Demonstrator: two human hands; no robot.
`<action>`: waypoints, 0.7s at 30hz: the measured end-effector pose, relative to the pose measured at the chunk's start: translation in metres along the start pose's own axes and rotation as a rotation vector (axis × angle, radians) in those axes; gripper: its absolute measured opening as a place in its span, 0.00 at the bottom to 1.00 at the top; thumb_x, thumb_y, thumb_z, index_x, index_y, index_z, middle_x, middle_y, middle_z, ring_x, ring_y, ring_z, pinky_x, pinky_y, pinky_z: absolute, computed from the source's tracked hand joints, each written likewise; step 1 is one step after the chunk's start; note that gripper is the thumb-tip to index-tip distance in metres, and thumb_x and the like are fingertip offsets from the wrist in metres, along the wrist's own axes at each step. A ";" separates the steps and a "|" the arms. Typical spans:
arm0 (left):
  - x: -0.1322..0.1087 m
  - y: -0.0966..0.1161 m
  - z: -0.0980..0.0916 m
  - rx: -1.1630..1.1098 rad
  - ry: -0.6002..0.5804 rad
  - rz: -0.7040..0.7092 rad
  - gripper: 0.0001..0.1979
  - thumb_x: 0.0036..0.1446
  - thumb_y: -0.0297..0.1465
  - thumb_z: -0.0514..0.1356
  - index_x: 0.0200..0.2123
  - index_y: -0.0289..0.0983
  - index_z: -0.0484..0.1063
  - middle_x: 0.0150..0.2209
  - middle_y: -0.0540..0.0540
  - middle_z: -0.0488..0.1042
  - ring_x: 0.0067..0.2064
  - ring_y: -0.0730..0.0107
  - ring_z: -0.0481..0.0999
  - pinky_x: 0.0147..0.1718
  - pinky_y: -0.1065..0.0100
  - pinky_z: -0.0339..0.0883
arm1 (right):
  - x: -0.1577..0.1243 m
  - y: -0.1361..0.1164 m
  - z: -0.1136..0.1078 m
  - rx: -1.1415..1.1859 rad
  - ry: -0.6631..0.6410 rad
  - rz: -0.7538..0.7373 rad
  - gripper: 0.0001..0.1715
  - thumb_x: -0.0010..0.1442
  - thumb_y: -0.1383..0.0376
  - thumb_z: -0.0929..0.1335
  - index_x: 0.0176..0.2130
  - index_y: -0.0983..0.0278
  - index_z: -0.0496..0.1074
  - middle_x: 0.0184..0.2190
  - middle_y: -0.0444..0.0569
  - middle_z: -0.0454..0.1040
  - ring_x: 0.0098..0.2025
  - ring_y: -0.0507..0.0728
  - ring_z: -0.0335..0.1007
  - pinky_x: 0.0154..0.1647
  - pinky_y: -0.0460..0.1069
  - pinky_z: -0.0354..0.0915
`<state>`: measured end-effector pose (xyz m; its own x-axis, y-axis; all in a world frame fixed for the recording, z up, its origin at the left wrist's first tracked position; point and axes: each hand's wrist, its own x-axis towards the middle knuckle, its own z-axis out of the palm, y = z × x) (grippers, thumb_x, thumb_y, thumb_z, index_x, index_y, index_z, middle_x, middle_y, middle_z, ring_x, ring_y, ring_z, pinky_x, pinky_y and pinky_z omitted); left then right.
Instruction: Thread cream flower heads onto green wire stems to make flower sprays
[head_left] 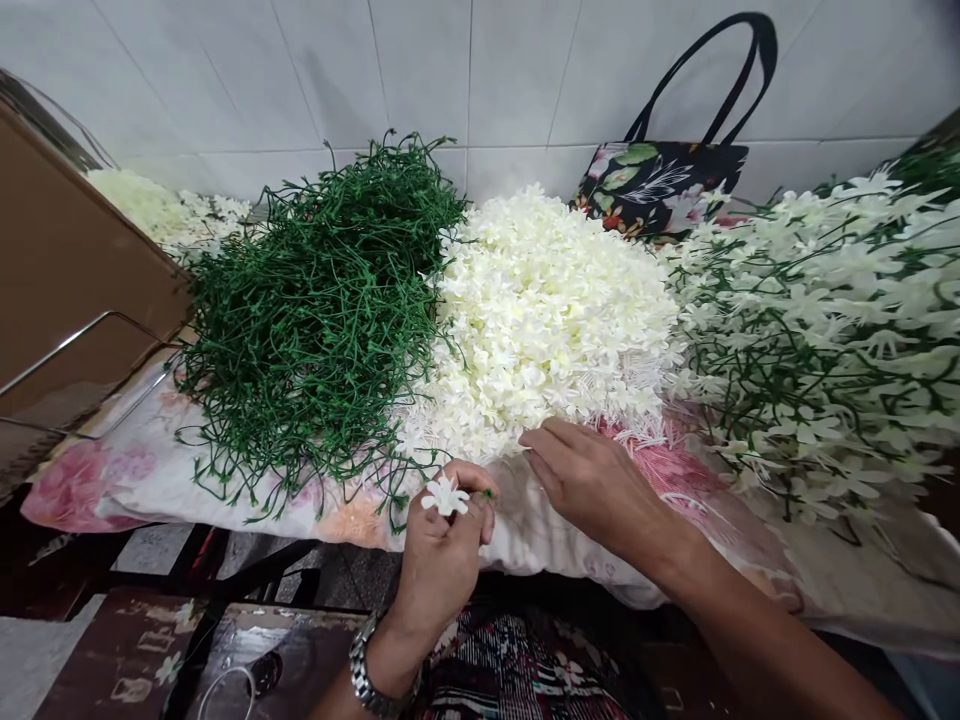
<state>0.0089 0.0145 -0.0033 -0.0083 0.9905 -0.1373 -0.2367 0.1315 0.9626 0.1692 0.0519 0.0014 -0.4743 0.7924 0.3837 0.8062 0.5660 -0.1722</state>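
My left hand (444, 548) is closed round a thin green stem with one white plastic flower (445, 497) on its tip. My right hand (592, 480) reaches palm down to the near edge of a big heap of loose white flowers (547, 310), fingertips pinched among the blooms; what they pinch I cannot make out. To the left lies a tangled pile of bare green stems (322, 300).
Finished sprigs of white flowers on green stems (817, 320) lie heaped at the right. A floral cloth (142, 470) covers the table. A dark flowered bag (664, 185) leans on the tiled wall. A brown box (67, 270) stands at the left, with more white flowers (161, 210) behind it.
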 end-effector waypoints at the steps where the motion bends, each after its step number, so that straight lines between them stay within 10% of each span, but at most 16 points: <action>1: 0.003 0.001 0.001 0.053 0.025 -0.003 0.03 0.51 0.25 0.57 0.26 0.37 0.67 0.17 0.56 0.61 0.17 0.79 0.56 0.18 0.74 0.50 | 0.002 0.002 0.004 -0.082 -0.063 -0.002 0.12 0.57 0.77 0.60 0.28 0.66 0.67 0.24 0.48 0.67 0.25 0.52 0.62 0.25 0.48 0.56; 11: 0.035 0.009 0.023 0.852 -0.142 0.341 0.21 0.37 0.13 0.49 0.32 0.36 0.72 0.30 0.46 0.70 0.33 0.65 0.69 0.32 0.68 0.59 | -0.013 -0.002 0.005 -0.149 -0.092 -0.037 0.12 0.54 0.80 0.60 0.28 0.65 0.64 0.26 0.48 0.65 0.28 0.55 0.61 0.29 0.49 0.58; 21: 0.033 0.008 0.030 0.749 -0.123 0.297 0.14 0.39 0.13 0.52 0.19 0.37 0.68 0.22 0.50 0.64 0.25 0.71 0.61 0.25 0.70 0.50 | -0.021 0.006 -0.001 0.044 -0.044 0.010 0.12 0.57 0.77 0.59 0.29 0.66 0.66 0.26 0.49 0.65 0.30 0.55 0.61 0.31 0.50 0.62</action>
<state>0.0354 0.0500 0.0069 0.1484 0.9799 0.1333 0.4715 -0.1886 0.8615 0.1846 0.0385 -0.0063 -0.4820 0.8067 0.3419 0.7951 0.5667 -0.2159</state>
